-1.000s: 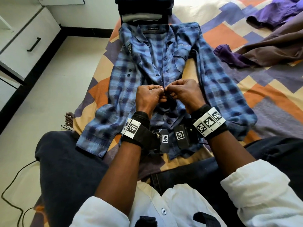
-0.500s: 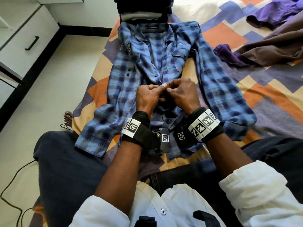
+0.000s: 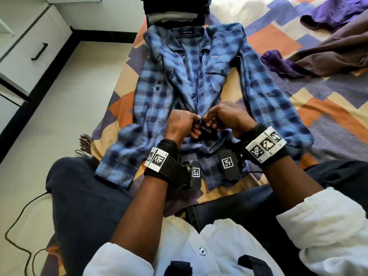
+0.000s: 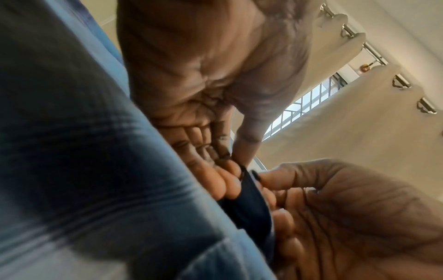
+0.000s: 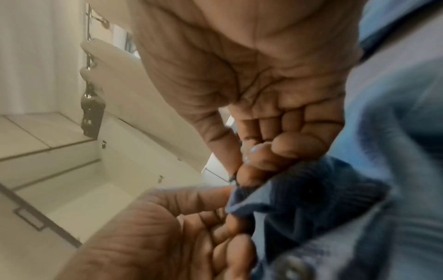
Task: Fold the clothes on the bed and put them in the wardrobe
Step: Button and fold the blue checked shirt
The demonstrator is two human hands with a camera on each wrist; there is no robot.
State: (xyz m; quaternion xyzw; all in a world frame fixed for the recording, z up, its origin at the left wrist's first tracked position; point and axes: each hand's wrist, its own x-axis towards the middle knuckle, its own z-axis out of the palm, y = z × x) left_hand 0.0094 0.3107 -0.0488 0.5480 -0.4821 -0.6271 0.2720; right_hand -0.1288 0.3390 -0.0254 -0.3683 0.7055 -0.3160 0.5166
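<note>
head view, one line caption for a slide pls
Both hands, left hand and right hand, pinch the front of a blue plaid shirt spread on the bed.

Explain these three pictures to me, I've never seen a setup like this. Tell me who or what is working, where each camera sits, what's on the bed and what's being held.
No machine here: a person works with two bare hands. The black straps with printed squares on the wrists carry small cameras.

The wide picture comes from a camera on the person's head, looking down. The other two come from the wrists, looking along each hand from very close, so they are blurry.

On the patterned bedsheet lies a blue checked shirt, front up, sleeves spread. Above its collar sits a stack of folded dark clothes. At the upper right lie loose purple and brown clothes.

The left hand and right hand meet at the shirt's front opening, each pinching an edge of the cloth, seemingly working on a button.
</note>
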